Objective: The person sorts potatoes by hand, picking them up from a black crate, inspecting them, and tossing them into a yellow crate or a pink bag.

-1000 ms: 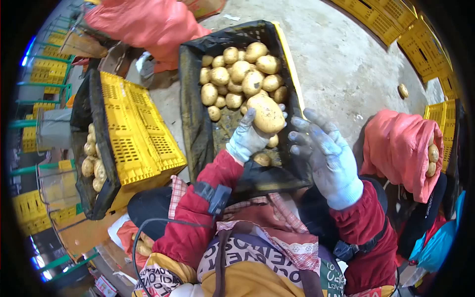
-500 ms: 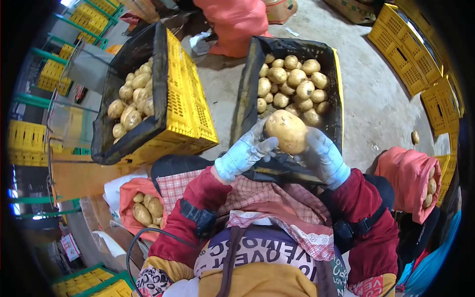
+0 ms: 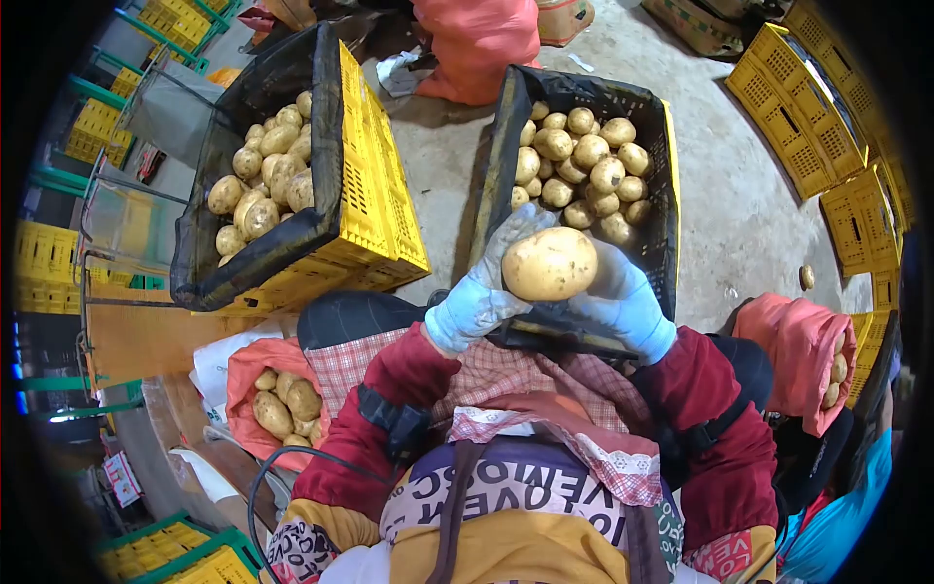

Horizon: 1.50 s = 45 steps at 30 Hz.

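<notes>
L hand (image 3: 479, 287) & R hand (image 3: 625, 300) (gloved) cupped round a lg. potato (image 3: 550, 264); light, even pressure prob. suited.

Grey floor (image 3: 718, 204) across upper centre and right of the frame. On it, a black-lined crate (image 3: 500, 146) at upper centre, base hidden; a lone potato (image 3: 807, 277) at right; a pale scrap (image 3: 581, 62) and pink sack (image 3: 482, 49) at top; yellow crates (image 3: 790, 119) at upper right.

Mottled grey concrete floor (image 3: 720, 229) ahead of me, well lit, white scrap (image 3: 581, 62) on it. My left: green metal framing (image 3: 60, 182), tan board (image 3: 136, 336). Darker at lower left.
</notes>
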Tool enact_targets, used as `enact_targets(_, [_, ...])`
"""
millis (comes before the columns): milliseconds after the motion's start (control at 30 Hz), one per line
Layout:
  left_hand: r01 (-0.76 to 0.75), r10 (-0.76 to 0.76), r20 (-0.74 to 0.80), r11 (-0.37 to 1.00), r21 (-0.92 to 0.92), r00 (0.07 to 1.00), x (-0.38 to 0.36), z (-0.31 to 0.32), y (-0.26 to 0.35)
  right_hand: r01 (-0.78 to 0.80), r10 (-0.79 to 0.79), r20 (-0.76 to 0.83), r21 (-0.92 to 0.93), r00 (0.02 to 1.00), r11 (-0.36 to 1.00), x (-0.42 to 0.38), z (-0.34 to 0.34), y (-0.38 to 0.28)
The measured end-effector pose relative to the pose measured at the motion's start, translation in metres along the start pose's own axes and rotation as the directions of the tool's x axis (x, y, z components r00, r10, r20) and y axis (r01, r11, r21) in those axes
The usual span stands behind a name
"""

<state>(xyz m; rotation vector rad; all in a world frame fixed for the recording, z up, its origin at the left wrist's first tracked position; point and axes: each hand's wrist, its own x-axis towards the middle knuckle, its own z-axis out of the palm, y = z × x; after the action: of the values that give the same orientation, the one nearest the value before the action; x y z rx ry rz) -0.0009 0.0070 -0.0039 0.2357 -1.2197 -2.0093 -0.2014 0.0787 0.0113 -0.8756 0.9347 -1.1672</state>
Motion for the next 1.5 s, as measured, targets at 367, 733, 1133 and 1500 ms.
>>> enact_targets(367, [0.393, -0.394, -0.133, 0.919, -0.040, 0.909, -0.004, 0.001, 0.011, 0.193, -0.193, 0.023, -0.247, 0.981, 0.950, 0.017, -0.004, 0.008])
enact_targets(733, [-0.461, 0.242, -0.444, 0.738, -0.494, 0.863, 0.007, -0.056, 0.108, 0.086, -0.112, -0.074, -0.293, 0.991, 0.952, 0.005, -0.001, -0.008])
enact_targets(1133, [0.449, -0.420, -0.262, 0.445, 0.775, 0.869, 0.097, -0.035, -0.107, 0.402, -0.339, -0.471, 0.036, 0.814, 0.915, -0.045, -0.082, -0.086])
enact_targets(1500, [-0.002, -0.648, -0.250, -0.362, 0.932, 0.719, 0.103, -0.035, -0.331, 0.293, -0.021, -0.604, 0.356, 0.797, 0.887, -0.079, -0.108, -0.097])
